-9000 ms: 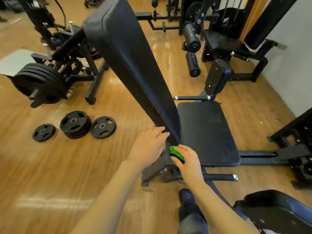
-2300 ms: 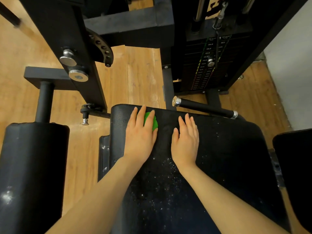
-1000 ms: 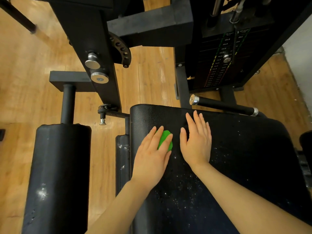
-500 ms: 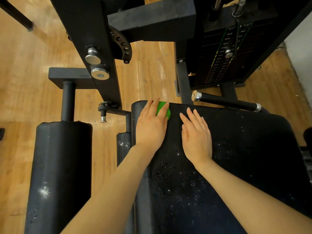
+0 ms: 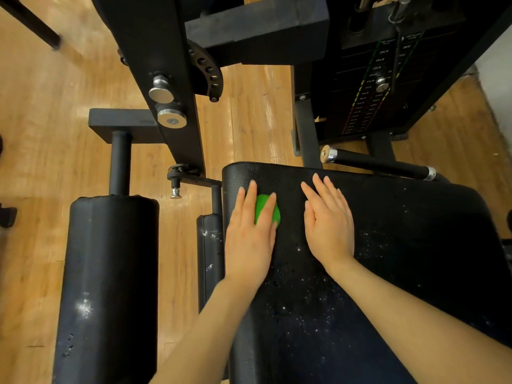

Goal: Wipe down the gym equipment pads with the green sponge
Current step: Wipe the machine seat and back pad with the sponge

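The only writing sits on the black weight stack (image 5: 379, 87) of the machine, above and to the right of the black padded seat (image 5: 388, 245). A column of small pale labels runs down the plates beside the silver selector pin (image 5: 382, 84). Near the top, "20LB" can be made out, and the entries around it appear to end in "LB" too, though their numbers are too blurred to read. Green, yellow and red dashes edge the column on both sides. Lower labels are too small to tell.
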The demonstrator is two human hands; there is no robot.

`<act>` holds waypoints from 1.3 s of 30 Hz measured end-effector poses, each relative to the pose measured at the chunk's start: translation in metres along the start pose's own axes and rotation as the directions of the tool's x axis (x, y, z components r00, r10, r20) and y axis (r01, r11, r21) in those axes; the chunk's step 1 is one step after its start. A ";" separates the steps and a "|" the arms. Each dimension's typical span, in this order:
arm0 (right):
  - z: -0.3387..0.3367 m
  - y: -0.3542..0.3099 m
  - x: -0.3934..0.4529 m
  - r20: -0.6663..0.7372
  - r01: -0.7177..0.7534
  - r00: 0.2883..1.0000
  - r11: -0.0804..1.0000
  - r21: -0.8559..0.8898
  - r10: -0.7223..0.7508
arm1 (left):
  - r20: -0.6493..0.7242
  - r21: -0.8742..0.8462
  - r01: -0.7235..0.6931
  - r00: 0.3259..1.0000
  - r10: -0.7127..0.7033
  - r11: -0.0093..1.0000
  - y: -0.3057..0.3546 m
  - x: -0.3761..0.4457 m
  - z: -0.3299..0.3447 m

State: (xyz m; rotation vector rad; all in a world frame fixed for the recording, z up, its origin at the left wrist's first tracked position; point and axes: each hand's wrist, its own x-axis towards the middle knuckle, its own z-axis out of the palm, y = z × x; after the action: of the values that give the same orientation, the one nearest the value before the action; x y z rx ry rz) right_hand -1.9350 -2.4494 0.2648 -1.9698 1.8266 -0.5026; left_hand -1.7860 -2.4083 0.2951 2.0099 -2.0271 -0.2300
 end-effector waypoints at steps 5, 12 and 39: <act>0.001 0.000 0.000 -0.004 0.005 1.000 1.000 -0.008 -0.005 | -0.061 -0.046 0.095 0.993 -0.098 0.994 -0.012 0.060 0.002; 0.001 0.001 0.000 0.002 0.007 1.000 1.000 -0.011 -0.007 | -0.058 -0.077 0.110 0.992 -0.114 0.991 -0.015 0.060 0.001; 0.000 0.000 0.000 -0.014 0.012 1.000 0.999 0.031 -0.012 | -0.003 -0.267 0.279 0.957 -0.291 0.922 -0.015 0.044 -0.008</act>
State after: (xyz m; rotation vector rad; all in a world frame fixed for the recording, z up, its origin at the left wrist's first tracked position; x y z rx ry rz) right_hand -1.9352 -2.4493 0.2650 -1.9629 1.8052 -0.5456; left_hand -1.7694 -2.4521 0.3015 2.1067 -1.5738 -0.4854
